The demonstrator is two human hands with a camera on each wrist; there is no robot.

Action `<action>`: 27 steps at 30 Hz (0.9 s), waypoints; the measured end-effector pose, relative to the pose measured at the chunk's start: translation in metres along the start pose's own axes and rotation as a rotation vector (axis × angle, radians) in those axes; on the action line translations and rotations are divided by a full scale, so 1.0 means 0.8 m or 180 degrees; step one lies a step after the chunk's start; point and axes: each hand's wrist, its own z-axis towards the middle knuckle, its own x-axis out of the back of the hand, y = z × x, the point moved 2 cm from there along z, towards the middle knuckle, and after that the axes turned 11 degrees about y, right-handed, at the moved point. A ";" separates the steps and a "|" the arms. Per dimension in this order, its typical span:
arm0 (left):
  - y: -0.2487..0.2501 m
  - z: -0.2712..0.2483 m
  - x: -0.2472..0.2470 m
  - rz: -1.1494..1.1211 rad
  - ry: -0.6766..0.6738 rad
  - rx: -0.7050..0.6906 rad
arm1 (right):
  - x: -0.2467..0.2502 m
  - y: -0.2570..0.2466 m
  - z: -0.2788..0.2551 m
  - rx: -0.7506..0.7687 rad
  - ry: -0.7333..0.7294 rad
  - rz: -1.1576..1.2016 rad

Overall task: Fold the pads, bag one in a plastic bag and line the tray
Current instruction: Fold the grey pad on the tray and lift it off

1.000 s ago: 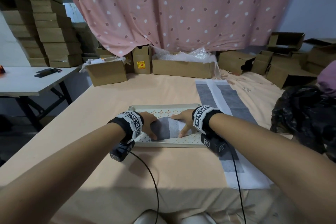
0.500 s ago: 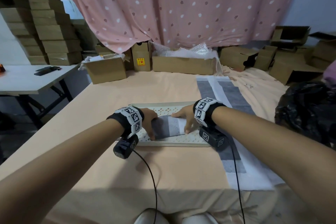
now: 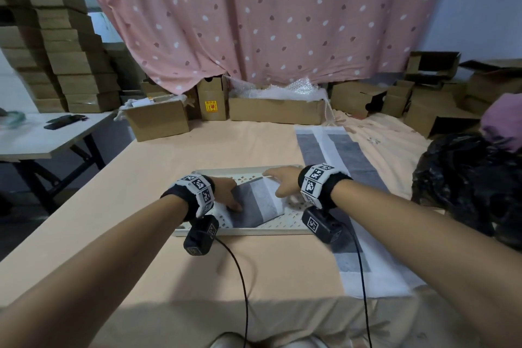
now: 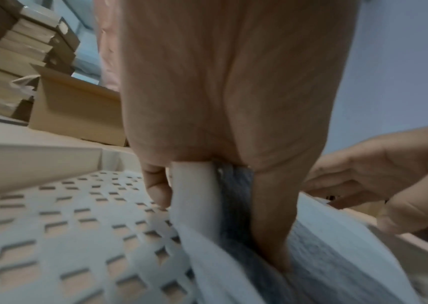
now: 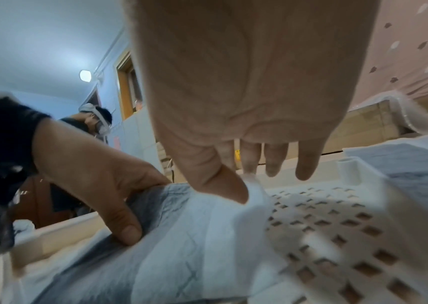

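Observation:
A cream perforated tray (image 3: 285, 227) lies on the peach table in front of me. A folded grey-and-white pad (image 3: 260, 203) lies skewed on the tray floor. My left hand (image 3: 227, 192) grips the pad's left edge, with its fingers curled under the edge and the thumb on top (image 4: 272, 226). My right hand (image 3: 282, 181) is at the pad's far right corner. There its thumb (image 5: 223, 185) and forefinger pinch the white border, and the other fingers point toward the tray's far rim. The pad's right side is lifted a little off the tray (image 5: 337, 226).
A long unfolded pad (image 3: 341, 150) lies flat on the table to the right of the tray and runs under my right forearm. A crumpled black plastic bag (image 3: 466, 181) sits at the right edge. Cardboard boxes (image 3: 276, 110) line the back, and a side table (image 3: 42, 138) stands to the left.
My right hand has moved from the pad's near right side toward the tray's far rim, taking the pad's corner. The pad now lies turned, and my left hand stays on its left edge.

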 end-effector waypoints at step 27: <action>0.011 -0.099 0.060 -0.3574 0.1349 -0.0358 | 0.019 -0.053 -0.034 -0.0314 0.1699 0.3559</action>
